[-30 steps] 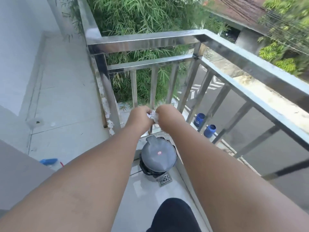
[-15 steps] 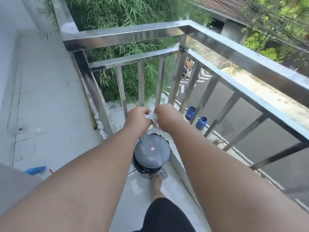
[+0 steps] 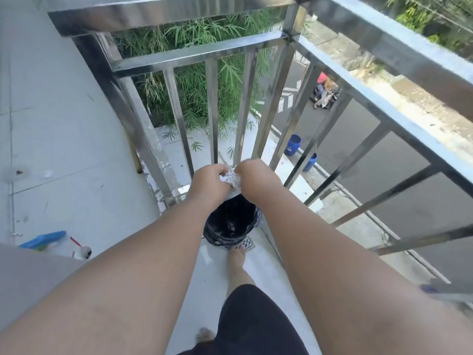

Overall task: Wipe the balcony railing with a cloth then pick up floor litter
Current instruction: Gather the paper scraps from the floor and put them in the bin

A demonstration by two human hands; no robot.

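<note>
Presently, stock of the balcony corner, placed from the fingers.

- Left hand (image 3: 208, 179), right hand (image 3: 256, 178): both out in front, knuckles up. The fingers curl inward and pinch one wad (image 3: 231, 179) between them, with the tips hidden behind the knuckles.
- Wad: small, white, crumpled; paper or cloth, cannot tell. It is held in the air, touching both sets of fingers.
- Bin (image 3: 231, 226): straight below the fingers, mouth open, black liner showing, contents not made out. A bare foot (image 3: 236, 257) is at its near base, beside a drain grate (image 3: 247, 243).
- Railing (image 3: 204, 53): steel, beyond and above the fingers, apart from them. It shines, though whether from wiping cannot be told.
- Floor (image 3: 210, 290): pale, below the fingers and nearer the body.
- Slab (image 3: 76, 149): pale, left of the fingers. A small white scrap (image 3: 47, 173) lies well left on it, and a blurred blue-and-white bottle (image 3: 46, 240) sits left and nearer.

Progress, as judged: no wiping is under way, so the railing stage looks finished. The litter stage is in hand, with the wad poised over the bin. Left to do: release the wad, then possibly collect the scrap.
</note>
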